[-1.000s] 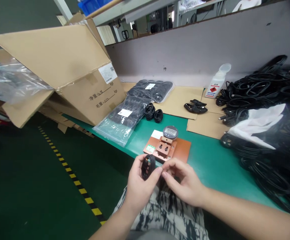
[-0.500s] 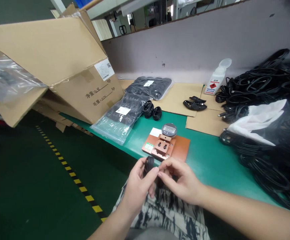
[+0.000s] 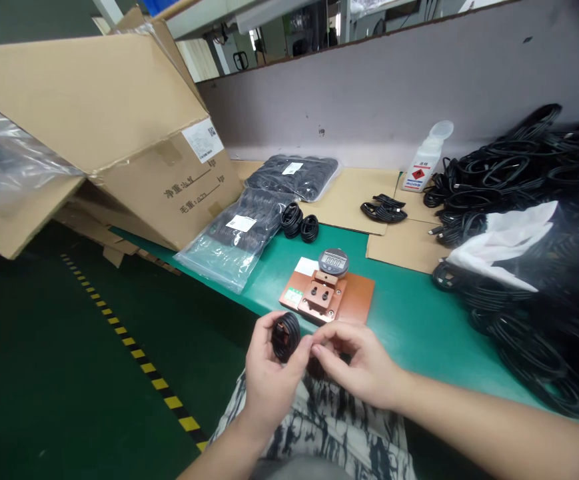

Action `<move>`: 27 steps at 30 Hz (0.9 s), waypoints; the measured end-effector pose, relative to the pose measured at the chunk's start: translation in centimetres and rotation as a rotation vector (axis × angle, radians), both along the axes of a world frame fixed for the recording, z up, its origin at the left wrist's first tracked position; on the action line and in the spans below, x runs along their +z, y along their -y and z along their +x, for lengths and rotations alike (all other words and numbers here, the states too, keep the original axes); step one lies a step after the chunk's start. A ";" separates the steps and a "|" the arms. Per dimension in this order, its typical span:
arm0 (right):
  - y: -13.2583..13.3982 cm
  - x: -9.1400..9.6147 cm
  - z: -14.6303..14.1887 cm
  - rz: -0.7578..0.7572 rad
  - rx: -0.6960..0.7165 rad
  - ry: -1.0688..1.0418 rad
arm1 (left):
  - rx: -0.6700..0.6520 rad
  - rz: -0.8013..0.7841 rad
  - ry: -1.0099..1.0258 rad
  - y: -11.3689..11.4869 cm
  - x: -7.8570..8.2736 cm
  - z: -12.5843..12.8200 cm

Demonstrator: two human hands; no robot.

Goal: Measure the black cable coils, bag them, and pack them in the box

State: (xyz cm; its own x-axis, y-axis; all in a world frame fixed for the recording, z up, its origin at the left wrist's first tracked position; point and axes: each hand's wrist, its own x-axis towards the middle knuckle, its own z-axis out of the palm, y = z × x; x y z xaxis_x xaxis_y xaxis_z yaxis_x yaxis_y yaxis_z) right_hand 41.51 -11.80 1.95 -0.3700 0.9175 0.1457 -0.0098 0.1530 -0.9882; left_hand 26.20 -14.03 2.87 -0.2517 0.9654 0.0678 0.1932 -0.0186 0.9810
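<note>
Green bench carries a copper jig with gauge, bagged cables and loose cable piles. Left hand grips a small cable coil just before the bench edge. Right hand pinches beside it, fingertips meeting the left thumb.

A small coil of cable in matt black rubbery sheathing sits between the fingers of the left hand; the right hand pinches at it from beside. Just beyond the fingertips, a fixture of smooth copper-toned metal carries a glossy-faced digital gauge on a smooth green bench top. Farther from the fingers lie clear, shiny plastic bags, matt brown corrugated cardboard and a translucent white plastic bottle.
</note>
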 end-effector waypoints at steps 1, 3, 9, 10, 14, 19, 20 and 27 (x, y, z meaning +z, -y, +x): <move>0.0 0.0 0.0 -0.019 -0.001 -0.004 | -0.007 -0.010 0.004 0.0 0.0 0.0; 0.0 0.0 -0.1 -0.061 0.005 -0.024 | -0.007 -0.007 0.000 -0.1 -0.1 0.2; 0.0 0.0 -0.2 -0.207 0.048 -0.120 | 0.038 0.069 -0.034 -0.1 -0.6 0.8; 0.0 0.1 -0.2 -0.223 0.049 -0.127 | 0.039 0.071 -0.035 -0.1 -0.7 0.9; -0.2 0.3 -0.2 -0.250 0.032 -0.133 | 0.032 0.058 -0.017 -0.1 -0.9 1.1; -0.4 0.5 -0.2 -0.219 0.019 -0.102 | 0.018 -0.021 0.059 -0.2 -0.2 1.2; -0.4 0.5 -0.2 -0.209 0.020 -0.097 | 0.020 -0.037 0.071 -0.2 0.0 1.2; -0.3 0.6 -0.3 -0.161 0.010 -0.071 | 0.022 -0.095 0.115 -0.2 0.3 1.2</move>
State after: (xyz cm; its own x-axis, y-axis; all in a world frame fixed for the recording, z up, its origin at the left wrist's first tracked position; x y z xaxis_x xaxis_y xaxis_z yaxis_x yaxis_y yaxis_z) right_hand 41.23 -11.46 2.51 -0.3731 0.9275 0.0235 -0.0811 -0.0074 -0.9967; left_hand 27.38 -13.83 3.22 -0.2736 0.9603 -0.0543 0.0789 0.0787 0.9938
